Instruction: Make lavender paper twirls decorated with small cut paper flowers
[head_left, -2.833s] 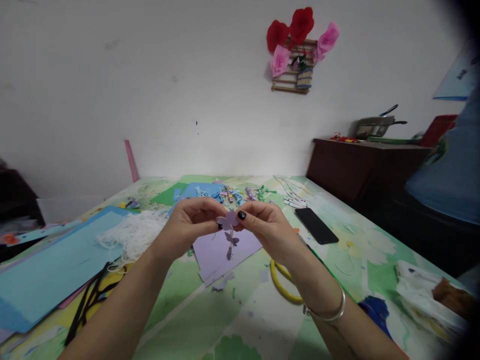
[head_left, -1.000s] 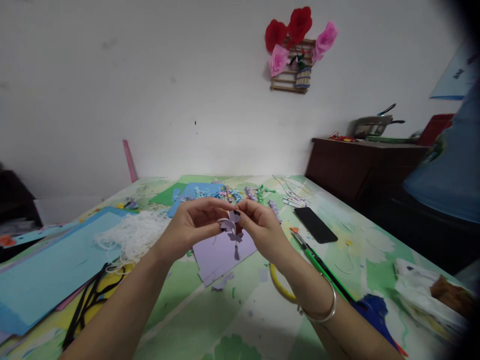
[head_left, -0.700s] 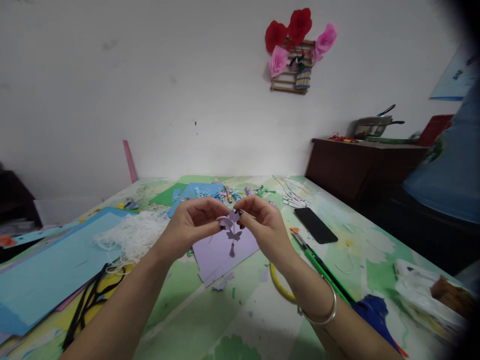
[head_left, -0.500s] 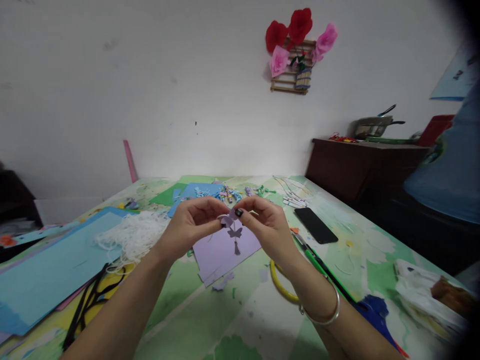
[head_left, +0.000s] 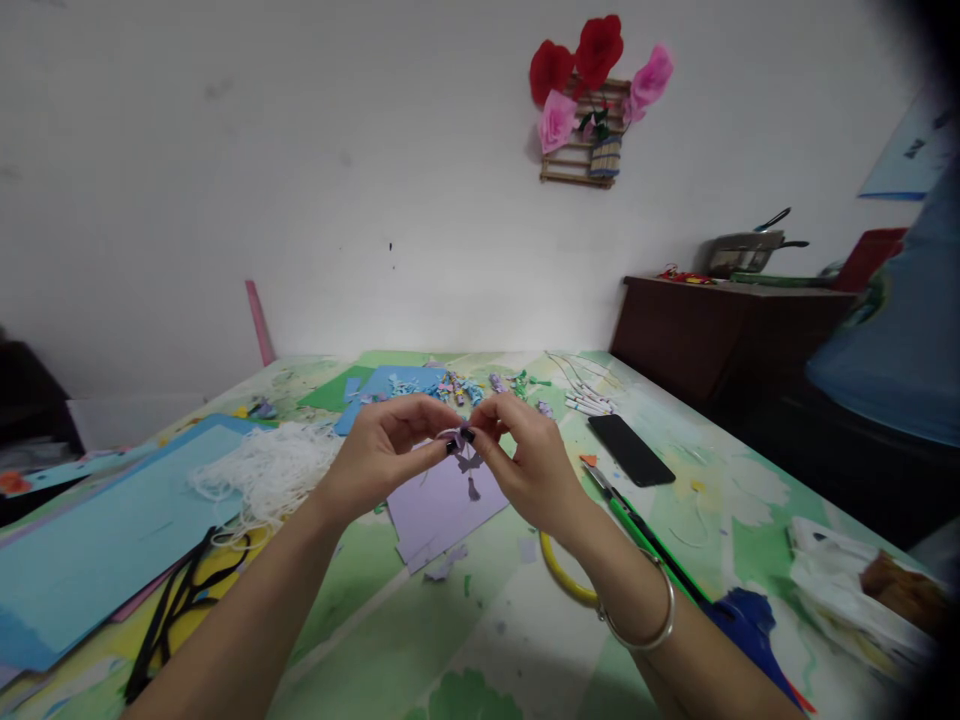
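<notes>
Both hands (head_left: 367, 455) (head_left: 534, 462), fingers (head_left: 486, 448) on purple ornament (head_left: 470, 463), gap to phone (head_left: 631, 450).

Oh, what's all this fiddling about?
A person's left hand and right hand pinch a small purple paper piece between them. A little tassel hangs below it, in front of a purple sheet. On the table, white string lies heaped to the left and a phone to the right.

The light is dim, the wall (head_left: 450, 290) palest low down, the right corners black.
</notes>
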